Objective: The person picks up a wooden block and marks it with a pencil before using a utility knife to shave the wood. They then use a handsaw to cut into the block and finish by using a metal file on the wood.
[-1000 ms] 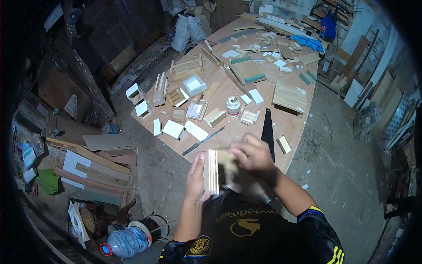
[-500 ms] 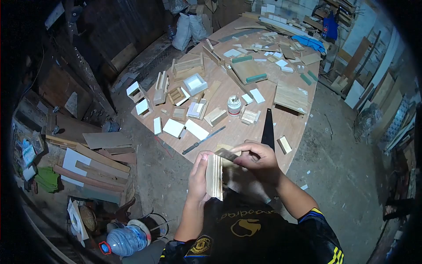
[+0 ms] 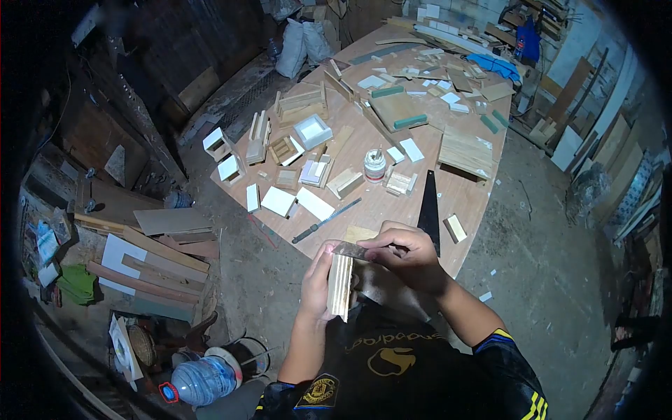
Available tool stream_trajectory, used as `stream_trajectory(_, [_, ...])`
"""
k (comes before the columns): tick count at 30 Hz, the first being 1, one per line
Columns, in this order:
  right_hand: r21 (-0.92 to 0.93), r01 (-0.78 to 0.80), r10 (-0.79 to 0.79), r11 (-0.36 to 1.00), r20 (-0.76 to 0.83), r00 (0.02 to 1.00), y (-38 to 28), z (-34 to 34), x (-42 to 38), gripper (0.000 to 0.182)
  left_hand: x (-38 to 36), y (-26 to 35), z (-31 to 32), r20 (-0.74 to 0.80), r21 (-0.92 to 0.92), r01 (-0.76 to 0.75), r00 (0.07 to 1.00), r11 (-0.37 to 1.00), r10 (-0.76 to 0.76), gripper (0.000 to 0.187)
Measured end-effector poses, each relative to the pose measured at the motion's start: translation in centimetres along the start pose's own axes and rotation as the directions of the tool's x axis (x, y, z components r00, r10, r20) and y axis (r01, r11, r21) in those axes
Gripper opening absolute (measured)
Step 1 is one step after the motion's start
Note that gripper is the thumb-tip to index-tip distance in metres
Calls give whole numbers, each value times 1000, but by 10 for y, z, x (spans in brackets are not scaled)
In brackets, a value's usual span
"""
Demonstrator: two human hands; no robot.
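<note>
My left hand point(image 3: 316, 283) is closed around a small wooden block point(image 3: 340, 287), whose layered, plywood-like edge faces up. My right hand point(image 3: 406, 250) pinches a thin, flat grey strip point(image 3: 351, 250), possibly a metal scraper or sandpaper. The strip lies across the block's far end, close to my left fingertips. Its underside and the far face of the block are hidden. Just beyond my hands, a thin saw or file with a dark handle point(image 3: 306, 233) rests on the table. A black handsaw blade point(image 3: 429, 210) lies past my right hand.
The wooden table point(image 3: 392, 210) holds a glue jar point(image 3: 375, 166), white offcuts point(image 3: 315, 203), small wooden boxes point(image 3: 285, 150) and a larger wooden piece point(image 3: 465, 154). A small block point(image 3: 455, 228) sits near the right edge. A water bottle point(image 3: 203, 381) and leaning boards point(image 3: 147, 269) are at left.
My right hand has moved slightly left and the grey strip now lies flatter across the block's far end. The block has tilted a little in my left hand.
</note>
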State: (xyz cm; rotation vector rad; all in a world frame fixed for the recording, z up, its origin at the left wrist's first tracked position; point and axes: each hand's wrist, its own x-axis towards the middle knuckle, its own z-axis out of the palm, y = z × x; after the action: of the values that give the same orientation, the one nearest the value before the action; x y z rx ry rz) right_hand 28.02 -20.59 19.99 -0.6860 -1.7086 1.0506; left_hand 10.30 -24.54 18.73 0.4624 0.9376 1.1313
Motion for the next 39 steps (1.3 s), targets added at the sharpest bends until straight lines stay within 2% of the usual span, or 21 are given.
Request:
stream_trajectory(2, [55, -43, 42, 998, 20, 999, 1, 0, -1, 17, 1, 1, -1, 97, -37, -33, 995, 999, 36, 32])
stream_trajectory(5, [25, -30, 29, 999, 33, 999, -1, -2, -2, 16, 3, 1, 1, 43, 15, -23, 999, 1000, 23, 30])
stream_trajectory(11, [47, -104, 99, 993, 98, 990, -2, -9, -5, 10, 9, -3, -11, 80, 25, -71, 994, 997, 69, 30])
stream_trajectory(12, [47, -104, 99, 993, 98, 990, 1, -8, -7, 10, 8, -2, -11, 80, 26, -71, 994, 997, 69, 30])
stream_trajectory(14, [69, 2, -5, 998, 51, 999, 4, -7, -10, 10, 5, 0, -11, 169, 61, -88, 983, 994, 76, 29])
stream_trajectory(20, [37, -22, 22, 999, 11, 1000, -11, -6, -12, 10, 5, 1, -10, 199, 91, -48, 980, 995, 29, 29])
stream_trajectory(21, [36, -22, 22, 999, 9, 1000, -12, -5, -13, 10, 5, 0, -8, 201, 92, -47, 979, 995, 28, 29])
stream_trajectory(23, [13, -18, 19, 1000, -34, 999, -13, -3, -14, 11, 6, 0, -2, 110, 124, -87, 991, 988, 73, 28])
stream_trajectory(27, [35, -83, 84, 996, -36, 996, -18, -4, -16, 13, 8, -8, -1, 94, 101, -53, 995, 993, 43, 26])
stream_trajectory(30, [-73, -45, 44, 996, -21, 999, -22, -5, -18, 15, 7, -8, -3, 83, 107, -66, 995, 992, 57, 25])
stream_trajectory(32, [63, -127, 130, 990, -43, 991, -15, -3, -21, 15, 6, -6, -1, 76, 102, -43, 996, 994, 36, 25])
stream_trajectory(33, [64, -125, 128, 990, -42, 991, -16, -5, -21, 15, 6, -6, 0, 76, 102, -45, 996, 994, 38, 25])
stream_trajectory(35, [-65, -51, 53, 997, 29, 998, -20, -12, -22, 17, 5, -8, 2, 54, 104, -70, 996, 992, 65, 27])
stream_trajectory(39, [1, -157, 156, 988, 98, 983, -27, -19, -25, 11, 2, -4, 0, 97, 119, -43, 995, 992, 31, 28])
